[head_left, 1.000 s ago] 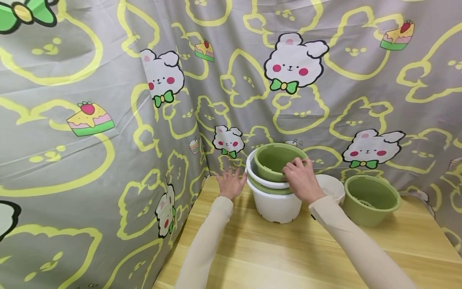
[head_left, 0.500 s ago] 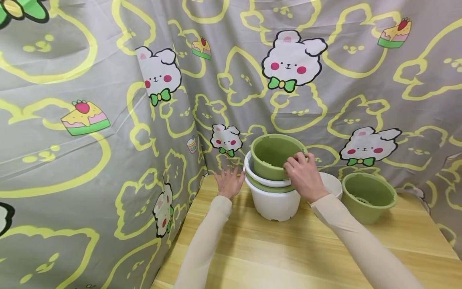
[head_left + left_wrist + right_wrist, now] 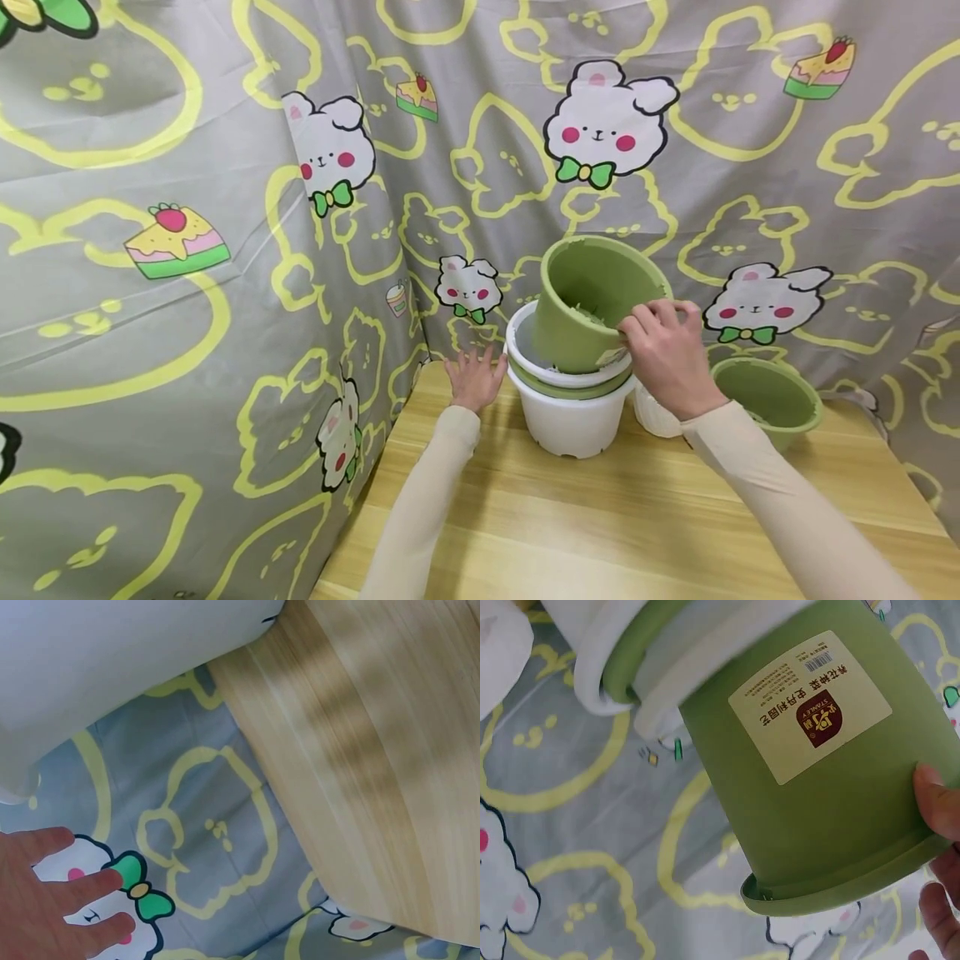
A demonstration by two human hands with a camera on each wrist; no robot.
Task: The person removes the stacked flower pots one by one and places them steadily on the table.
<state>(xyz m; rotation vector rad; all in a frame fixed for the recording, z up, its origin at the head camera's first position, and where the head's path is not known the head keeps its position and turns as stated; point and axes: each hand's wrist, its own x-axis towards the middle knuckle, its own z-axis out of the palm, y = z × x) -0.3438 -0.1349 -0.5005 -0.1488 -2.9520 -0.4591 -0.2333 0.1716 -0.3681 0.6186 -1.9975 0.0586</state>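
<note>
My right hand [image 3: 671, 354] pinches the rim of a green flower pot [image 3: 573, 342], thumb outside and fingers over the edge. The pot tilts toward me, its base still within the white pot at the top of a stack. That stack alternates an upper white rim [image 3: 522, 350], a green rim [image 3: 573, 389] and a white pot [image 3: 566, 425] at the bottom. A printed label [image 3: 810, 705] shows on the held pot's side in the right wrist view. Fingers spread, my left hand [image 3: 476, 379] is at the stack's left side, thumb right by the rims.
Right of the stack stand a white pot [image 3: 656, 412], partly hidden behind my right hand, and another green pot [image 3: 795, 433]. All rest on a wooden table [image 3: 540, 525]. A patterned grey curtain [image 3: 517, 225] hangs close behind and along the left side.
My right hand has raised the green pot up and to the right, partly out of the stack, tilting it. The left hand has stayed in place.
</note>
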